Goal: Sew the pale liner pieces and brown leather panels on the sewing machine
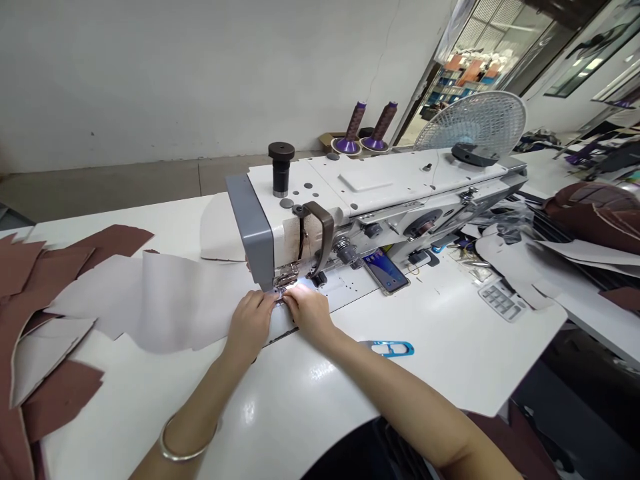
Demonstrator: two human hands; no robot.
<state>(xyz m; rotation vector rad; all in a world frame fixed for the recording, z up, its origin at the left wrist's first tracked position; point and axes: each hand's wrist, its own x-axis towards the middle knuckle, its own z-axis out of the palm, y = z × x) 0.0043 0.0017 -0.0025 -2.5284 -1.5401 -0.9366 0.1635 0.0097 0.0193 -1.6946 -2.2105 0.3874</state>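
Note:
A white and grey sewing machine (310,207) stands on the table, its lamp lighting the spot below the needle. At the presser foot (286,275), my two hands almost meet. My left hand (251,325) has its fingers pressed together on the right end of a light grey sheet of material (173,300), which stretches leftward over the table with a raised fold. From the other side, my right hand (311,311) is closed, fingertips by the presser foot; what it pinches is too small and hidden to make out.
Brown and pale cut pieces (65,400) lie piled at the left. A phone (386,272) lies under the machine arm, and a blue-handled cutter (393,348) lies near my right forearm. Behind the machine are two thread cones (354,127) and a fan (475,123). More material (595,220) is stacked right.

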